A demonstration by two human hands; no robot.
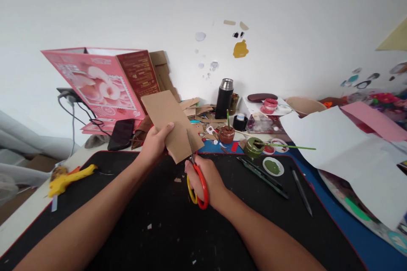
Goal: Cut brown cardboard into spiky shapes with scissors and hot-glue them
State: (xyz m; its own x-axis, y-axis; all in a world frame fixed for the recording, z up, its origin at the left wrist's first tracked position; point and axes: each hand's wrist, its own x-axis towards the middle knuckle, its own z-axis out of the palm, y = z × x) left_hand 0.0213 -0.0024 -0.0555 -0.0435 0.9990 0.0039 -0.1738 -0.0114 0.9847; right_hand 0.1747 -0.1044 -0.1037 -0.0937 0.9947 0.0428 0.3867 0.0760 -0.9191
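A rectangular piece of brown cardboard (168, 116) is held up over the black mat by my left hand (155, 142), thumb on its near face and fingers behind it. My right hand (206, 178) grips scissors (204, 192) with one red and one yellow handle loop. Their blades are at the cardboard's lower right part, one blade showing in front of it. The other blade is mostly hidden. A few small scraps (177, 180) lie on the mat below.
A pink box (104, 89) and black phone (121, 134) stand at left, near a yellow glue gun (71, 180). Behind are cardboard offcuts (193, 110) and a black thermos (224, 98). Paint jars (253, 148), pens (263, 178) and white paper (346, 152) lie to the right.
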